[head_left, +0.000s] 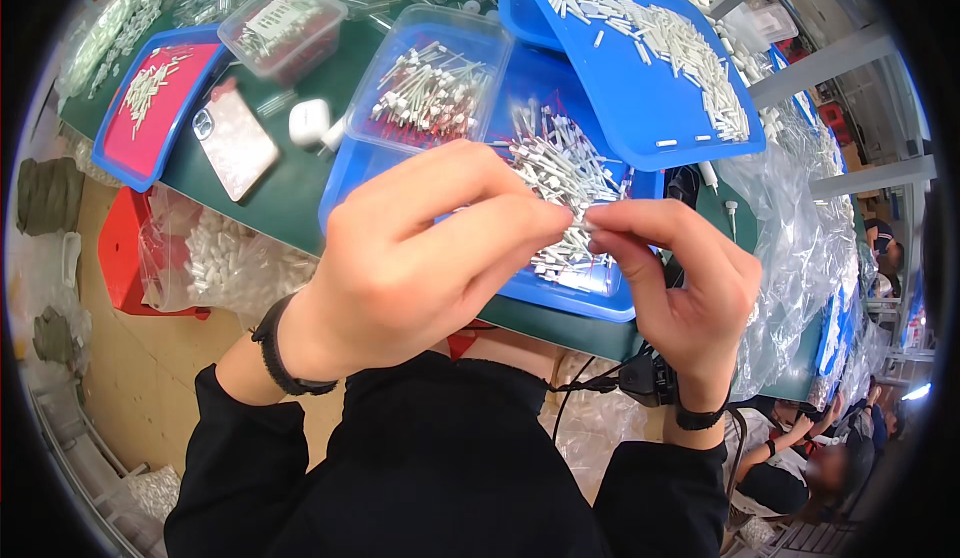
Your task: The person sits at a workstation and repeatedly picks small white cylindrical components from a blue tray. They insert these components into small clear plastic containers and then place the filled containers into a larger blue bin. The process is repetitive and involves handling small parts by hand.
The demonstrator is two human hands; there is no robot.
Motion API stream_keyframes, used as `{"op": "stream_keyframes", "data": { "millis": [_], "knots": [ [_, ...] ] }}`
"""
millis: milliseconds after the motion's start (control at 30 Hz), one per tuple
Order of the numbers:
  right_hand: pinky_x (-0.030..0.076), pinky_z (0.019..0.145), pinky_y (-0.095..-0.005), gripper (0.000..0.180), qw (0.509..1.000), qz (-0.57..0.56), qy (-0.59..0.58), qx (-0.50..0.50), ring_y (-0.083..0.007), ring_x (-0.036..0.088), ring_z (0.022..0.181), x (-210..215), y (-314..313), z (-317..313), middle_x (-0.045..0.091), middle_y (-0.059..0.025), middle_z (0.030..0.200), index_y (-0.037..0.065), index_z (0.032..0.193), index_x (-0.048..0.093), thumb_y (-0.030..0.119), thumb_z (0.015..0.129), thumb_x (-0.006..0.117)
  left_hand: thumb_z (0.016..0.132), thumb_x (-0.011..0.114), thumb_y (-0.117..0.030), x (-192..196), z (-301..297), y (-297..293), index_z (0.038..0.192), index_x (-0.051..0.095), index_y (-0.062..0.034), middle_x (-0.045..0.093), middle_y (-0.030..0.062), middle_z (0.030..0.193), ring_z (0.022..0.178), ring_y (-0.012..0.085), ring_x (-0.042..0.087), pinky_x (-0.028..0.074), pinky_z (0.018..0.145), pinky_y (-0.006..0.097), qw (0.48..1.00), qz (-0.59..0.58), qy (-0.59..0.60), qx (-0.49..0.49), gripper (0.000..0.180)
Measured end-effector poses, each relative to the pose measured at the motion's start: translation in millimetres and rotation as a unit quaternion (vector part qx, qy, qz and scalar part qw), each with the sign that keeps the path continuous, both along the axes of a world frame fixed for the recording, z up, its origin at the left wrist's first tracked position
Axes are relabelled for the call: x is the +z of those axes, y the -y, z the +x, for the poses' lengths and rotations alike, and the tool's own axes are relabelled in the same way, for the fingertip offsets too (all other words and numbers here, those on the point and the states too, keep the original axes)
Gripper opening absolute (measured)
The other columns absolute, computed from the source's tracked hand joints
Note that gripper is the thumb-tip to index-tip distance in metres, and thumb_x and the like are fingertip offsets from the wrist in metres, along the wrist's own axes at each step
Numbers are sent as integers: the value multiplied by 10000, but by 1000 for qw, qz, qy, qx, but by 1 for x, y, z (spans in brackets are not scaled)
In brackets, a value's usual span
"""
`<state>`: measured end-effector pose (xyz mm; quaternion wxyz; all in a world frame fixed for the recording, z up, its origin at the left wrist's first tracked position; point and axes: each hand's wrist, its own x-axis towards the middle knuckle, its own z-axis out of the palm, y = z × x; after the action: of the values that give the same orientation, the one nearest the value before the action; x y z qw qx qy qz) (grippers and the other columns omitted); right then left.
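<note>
My left hand (410, 258) and my right hand (690, 283) meet fingertip to fingertip, both pinched closed. Between them shows a small white piece (582, 225), too small to tell its exact kind. Just beneath lies a heap of thin white tube-like parts with wire ends (562, 158) in a blue tray (595, 303). Behind my left hand, a clear plastic box (490, 43) sits partly over that tray and holds similar parts with white heads and red wires. My left fingers hide part of the tray.
At the right rear, a blue lid (620, 88) carries many short white tubes. Leftward are a phone (235, 148), a white earphone case (309, 121), a clear tub (280, 33) and a red-and-blue tray (170, 78). Plastic bags (775, 248) crowd the right edge; people (790, 458) sit beyond.
</note>
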<state>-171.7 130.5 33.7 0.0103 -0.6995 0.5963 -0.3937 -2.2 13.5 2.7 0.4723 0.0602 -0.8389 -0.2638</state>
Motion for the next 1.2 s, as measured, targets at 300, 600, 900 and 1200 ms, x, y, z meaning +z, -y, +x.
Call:
{"op": "stream_keyframes", "data": {
  "millis": [300,600,900,1200],
  "knots": [
    [541,625,-298,212,998,20,48,28,-232,693,713,-11,3,5,694,-111,834,14,992,662,-45,796,720,675,779,92,-3,-1,2,833,702,26,660,94,744,643,217,644,507,549,285,1000,-20,-11,-17,188],
    [534,672,-296,323,985,132,91,63,-223,724,771,-21,20,-11,731,-80,880,74,1119,653,47,810,740,632,801,-3,-9,3,25,1016,684,11,665,133,920,838,284,657,545,684,335,991,-60,85,-89,402],
    [498,796,-319,293,997,52,-27,-59,-216,660,861,-15,75,-70,718,-100,942,54,1060,696,217,823,750,726,765,-139,-37,7,120,983,677,-23,665,110,961,960,297,608,476,842,392,922,-92,318,201,295],
    [519,748,-309,223,983,133,-44,-120,-209,674,814,-56,110,-119,722,-99,946,49,993,749,202,831,741,784,698,-125,-64,-10,117,828,678,-89,648,86,779,812,278,610,450,749,401,860,-171,393,275,60]
  ]
}}
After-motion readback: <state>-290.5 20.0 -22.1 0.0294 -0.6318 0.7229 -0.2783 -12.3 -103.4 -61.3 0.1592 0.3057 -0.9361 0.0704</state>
